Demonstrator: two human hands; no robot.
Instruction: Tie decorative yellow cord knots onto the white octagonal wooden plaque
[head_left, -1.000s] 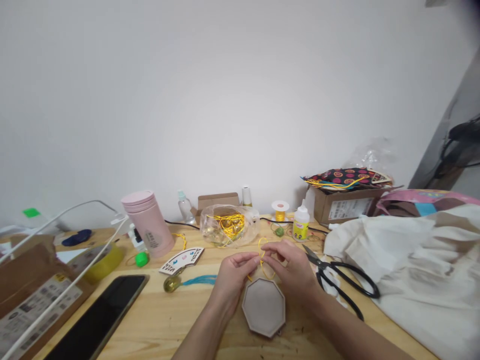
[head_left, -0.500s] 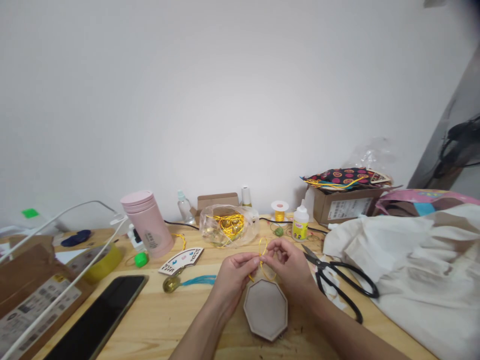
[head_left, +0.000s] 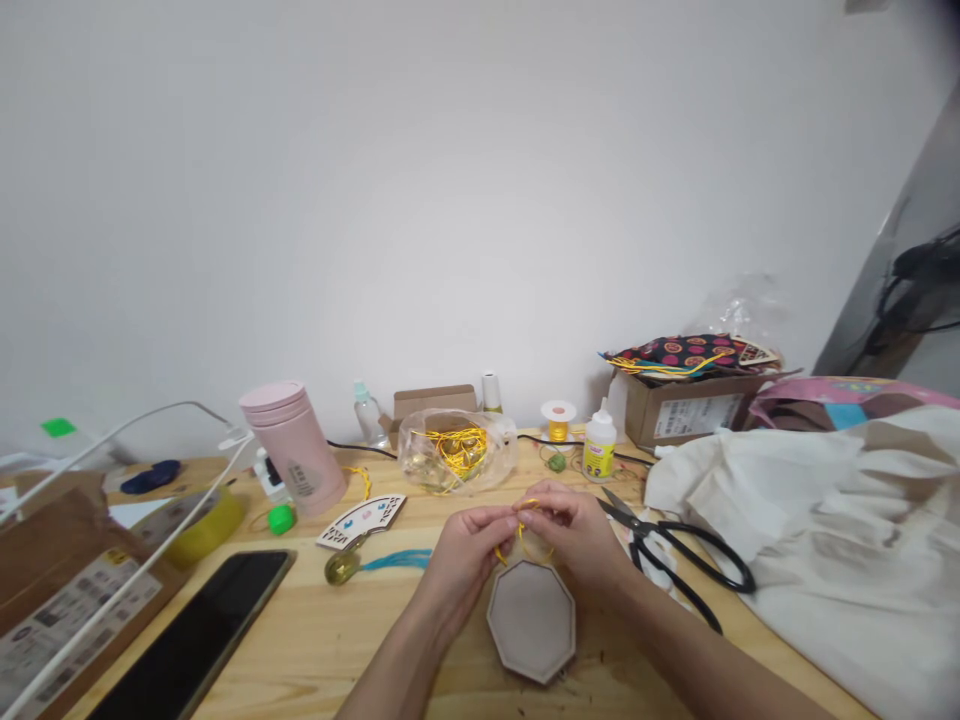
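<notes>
Both hands meet above the wooden table, pinching a thin yellow cord between them. My left hand grips the cord with thumb and forefinger. My right hand is closed on the cord's loop from the other side. Just below the hands lies a brown octagonal piece, flat on the table; the cord hangs towards its top edge.
Black scissors lie right of the hands beside a white cloth. A clear bag of yellow cord, a glue bottle, a cord spool and a pink tumbler stand behind. A phone and fan-shaped ornament lie left.
The yellow loop has got smaller and lower as my right fingers closed in on it. Both hands have stayed over the octagonal piece.
</notes>
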